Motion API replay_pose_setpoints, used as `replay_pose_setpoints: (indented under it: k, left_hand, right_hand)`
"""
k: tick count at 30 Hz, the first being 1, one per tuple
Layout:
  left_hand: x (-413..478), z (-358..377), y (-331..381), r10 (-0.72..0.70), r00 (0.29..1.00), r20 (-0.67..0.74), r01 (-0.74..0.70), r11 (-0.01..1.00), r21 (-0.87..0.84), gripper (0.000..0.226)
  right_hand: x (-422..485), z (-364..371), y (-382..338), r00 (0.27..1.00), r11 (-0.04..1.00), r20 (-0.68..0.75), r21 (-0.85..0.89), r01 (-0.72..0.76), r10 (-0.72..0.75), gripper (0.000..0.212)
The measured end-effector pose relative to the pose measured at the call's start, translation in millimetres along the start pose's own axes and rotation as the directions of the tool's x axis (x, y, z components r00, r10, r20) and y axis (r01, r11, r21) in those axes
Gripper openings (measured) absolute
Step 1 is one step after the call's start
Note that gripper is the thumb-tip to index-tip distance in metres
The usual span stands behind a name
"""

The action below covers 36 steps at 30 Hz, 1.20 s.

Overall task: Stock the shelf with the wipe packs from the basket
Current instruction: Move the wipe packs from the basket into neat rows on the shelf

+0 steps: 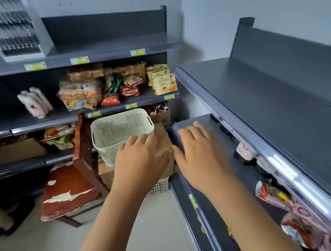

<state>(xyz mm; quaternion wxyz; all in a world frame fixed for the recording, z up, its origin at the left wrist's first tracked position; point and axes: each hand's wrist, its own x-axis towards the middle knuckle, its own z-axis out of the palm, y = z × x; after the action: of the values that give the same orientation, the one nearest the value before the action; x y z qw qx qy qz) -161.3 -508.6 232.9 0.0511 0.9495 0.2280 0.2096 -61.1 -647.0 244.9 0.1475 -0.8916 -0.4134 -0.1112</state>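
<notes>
Cream slotted plastic forms the basket [121, 131], which is set on a brown cardboard box [164, 144] in the corner between two grey shelf units. Inside the basket only a small blue scrap is glimpsed near the bottom; whether a wipe pack remains there cannot be told. Pale wipe packs [36, 103] are seen standing upright on the middle shelf of the left unit, beside piled biscuit and snack packets [86, 91].

The left hand [141, 161] is held flat, palm down, over the near rim of the basket and the box, its fingers spread and closed on nothing. The right hand [200, 154] is likewise held flat and spread, palm down, over the front edge of the right-hand shelf [230, 179], with nothing gripped.

That shelf is bare at its near left part; dark jars and bright packets are lined along its back, under the shelf above. A worn red chair [68, 190] is placed just left of the box, and open floor is left below both forearms.
</notes>
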Motion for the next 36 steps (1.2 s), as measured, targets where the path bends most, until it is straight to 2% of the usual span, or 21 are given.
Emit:
replay_pose_setpoints:
  k: [3, 7, 15, 20, 26, 31, 34, 36]
  left_hand:
    - [21.2, 15.5, -34.2, -0.016, 0.999, 0.043, 0.015, 1.000, 0.012, 0.045]
    - [45.0, 40.7, -70.7, -0.083, 0.993, 0.084, 0.083, 0.997, 0.008, 0.036]
    - [115.4, 107.4, -146.0, -0.235, 0.957, 0.170, 0.229, 0.972, 0.054, 0.040]
    - [173.8, 152.6, -200.7, -0.401, 0.873, 0.277, 0.423, 0.906, -0.022, 0.038]
    - [238.2, 196.9, -264.4, -0.551, 0.742, 0.383, 0.613, 0.788, -0.052, 0.039]
    - [258.6, 247.2, -305.5, -0.623, 0.628, 0.466, 0.708, 0.706, -0.010, 0.033]
    - [263.9, 283.7, -333.3, -0.612, 0.573, 0.545, 0.717, 0.697, 0.029, 0.031]
    - [266.5, 311.6, -353.0, -0.578, 0.532, 0.619, 0.686, 0.723, 0.086, 0.034]
  right_hand:
    - [35.7, 26.1, -14.7, 1.000, 0.999, -0.015, 0.029, 0.020, -0.020, 0.031]
    - [75.9, 63.1, -26.0, 0.999, 0.998, 0.012, 0.043, 0.034, -0.034, 0.030]
    - [184.5, 160.5, -23.7, 0.974, 0.987, 0.219, 0.159, 0.030, -0.065, 0.031]
    - [273.6, 224.7, -24.4, 0.919, 0.966, 0.383, 0.257, -0.010, -0.092, 0.030]
    - [362.1, 304.3, -24.8, 0.815, 0.920, 0.576, 0.353, -0.173, -0.068, 0.044]
    - [398.0, 379.3, -22.8, 0.678, 0.899, 0.732, 0.250, -0.360, 0.068, 0.050]
    - [405.9, 425.7, -20.5, 0.609, 0.853, 0.765, 0.158, -0.497, 0.213, 0.042]
    - [408.5, 457.9, -19.7, 0.529, 0.821, 0.795, 0.070, -0.566, 0.297, 0.033]
